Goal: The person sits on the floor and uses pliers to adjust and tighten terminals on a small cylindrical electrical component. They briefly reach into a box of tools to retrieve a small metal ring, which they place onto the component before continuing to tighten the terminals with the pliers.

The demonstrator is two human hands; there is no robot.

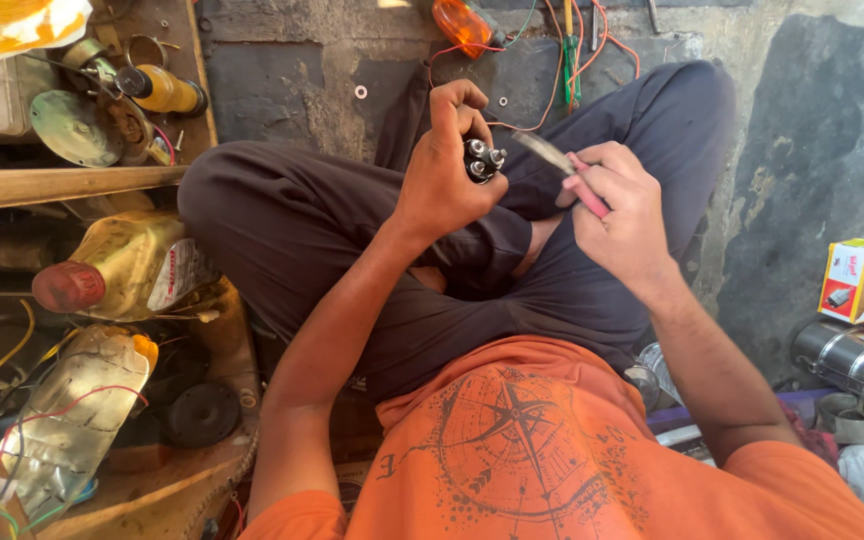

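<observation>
Mid-job over the crossed legs: left hand (444, 165) clenched around a small black part with metal terminals (482, 160), terminals facing up, held just above the lap. Right hand (620, 212) gripping a pink-handled blade (559, 165), tip right beside those terminals. Looks like scraping or cleaning the contacts; next move probably calls for a steady part and a light touch with the tip. Count: one part, at least two studs showing, one blade, two oil jugs (127, 265) on the left, one red-and-yellow box (857, 280) on the right.
</observation>
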